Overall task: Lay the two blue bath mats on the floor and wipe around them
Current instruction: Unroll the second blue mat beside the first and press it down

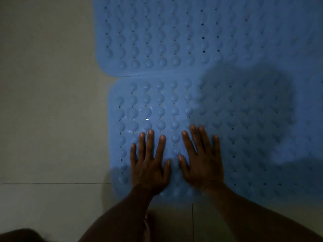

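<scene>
Two blue rubber bath mats with round bumps and small holes lie flat on the pale tiled floor. The far mat (192, 32) fills the top of the view. The near mat (244, 128) lies right below it, their edges touching or slightly overlapping. My left hand (148, 163) and my right hand (201, 159) rest palm down, side by side, with fingers spread on the near mat's front left part. Neither hand holds anything. A dark shadow covers the near mat's right half.
Pale floor tiles (49, 102) with a thin grout line (52, 183) stretch to the left of both mats and in front of them. A dark shape, part of my body, shows at the bottom left corner (21, 234). The light is dim.
</scene>
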A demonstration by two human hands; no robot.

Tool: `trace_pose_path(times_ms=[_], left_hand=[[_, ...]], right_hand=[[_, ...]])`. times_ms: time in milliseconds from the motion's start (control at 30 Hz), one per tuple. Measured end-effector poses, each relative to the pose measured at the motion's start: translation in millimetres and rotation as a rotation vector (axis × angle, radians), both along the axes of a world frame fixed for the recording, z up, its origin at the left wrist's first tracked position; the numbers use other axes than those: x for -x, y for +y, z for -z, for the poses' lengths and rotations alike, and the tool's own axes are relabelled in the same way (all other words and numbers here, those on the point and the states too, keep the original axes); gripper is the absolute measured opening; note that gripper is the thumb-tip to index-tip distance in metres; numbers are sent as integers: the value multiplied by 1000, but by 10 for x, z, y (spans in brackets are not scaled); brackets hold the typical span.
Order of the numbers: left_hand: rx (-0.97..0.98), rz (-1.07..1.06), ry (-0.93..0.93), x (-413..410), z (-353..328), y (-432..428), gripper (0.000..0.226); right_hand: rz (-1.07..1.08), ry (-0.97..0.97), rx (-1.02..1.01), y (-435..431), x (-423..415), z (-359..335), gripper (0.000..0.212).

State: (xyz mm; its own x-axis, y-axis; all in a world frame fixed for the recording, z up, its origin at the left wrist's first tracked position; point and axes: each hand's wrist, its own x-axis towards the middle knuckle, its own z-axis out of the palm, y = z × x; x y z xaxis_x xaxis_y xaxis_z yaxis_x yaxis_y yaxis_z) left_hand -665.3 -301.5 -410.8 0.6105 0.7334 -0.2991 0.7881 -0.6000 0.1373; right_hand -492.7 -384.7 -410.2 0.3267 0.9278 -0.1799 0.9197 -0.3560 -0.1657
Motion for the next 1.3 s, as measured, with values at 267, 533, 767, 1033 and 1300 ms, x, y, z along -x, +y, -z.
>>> trace_pose_path(times_ms=[267, 533, 767, 1033, 1300], left_hand=[[-49, 8, -44, 16, 18, -14, 76], [-71, -3, -82, -30, -8, -43, 72], [-71, 181, -152, -755, -230, -166, 66], [-12, 361, -244, -2189, -203, -751, 68], [-33, 397, -111, -2657, 79, -927, 69]], right_hand=[[5, -7, 12, -2, 21, 9, 75], [9, 61, -157, -74, -19, -29, 67], [167, -98, -224, -643, -827, -237, 62], [350, -233, -156, -1337, -1943, -216, 64], [431, -188, -138, -1454, -2254, 91, 66]])
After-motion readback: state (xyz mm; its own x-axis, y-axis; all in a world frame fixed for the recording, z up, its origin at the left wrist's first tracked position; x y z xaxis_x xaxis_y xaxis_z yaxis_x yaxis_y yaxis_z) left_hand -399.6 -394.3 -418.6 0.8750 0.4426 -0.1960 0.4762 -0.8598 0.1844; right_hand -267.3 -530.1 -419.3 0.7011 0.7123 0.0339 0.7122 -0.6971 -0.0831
